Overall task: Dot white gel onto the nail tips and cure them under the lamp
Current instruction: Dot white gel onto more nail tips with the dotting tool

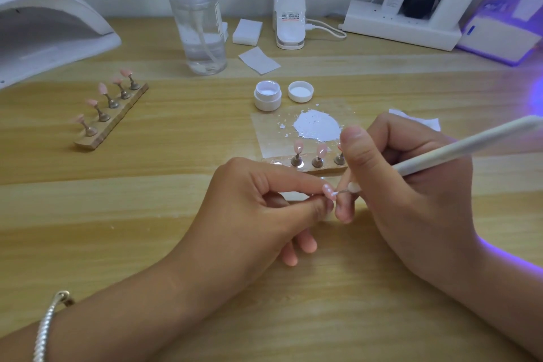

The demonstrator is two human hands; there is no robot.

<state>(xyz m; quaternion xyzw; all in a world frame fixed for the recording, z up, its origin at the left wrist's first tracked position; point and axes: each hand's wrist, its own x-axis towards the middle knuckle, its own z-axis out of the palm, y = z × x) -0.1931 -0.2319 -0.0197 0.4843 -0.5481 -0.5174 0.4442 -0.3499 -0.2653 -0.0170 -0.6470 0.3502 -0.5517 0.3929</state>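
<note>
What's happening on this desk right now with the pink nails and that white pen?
A person is decorating a pink nail tip. The left hand pinches it while the right hand holds a white dotting pen, point touching the tip. A puddle of white gel lies just behind, beside a rack of more tips. Five other tips stand on a second rack near the white lamp.

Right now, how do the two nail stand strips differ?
The left strip lies diagonally and carries five pink tips; the near strip lies crosswise and shows three stands, its right end hidden behind the right hand. The left strip sits apart; the near strip lies at the edge of the gel palette. Both are wooden with metal stands.
</note>
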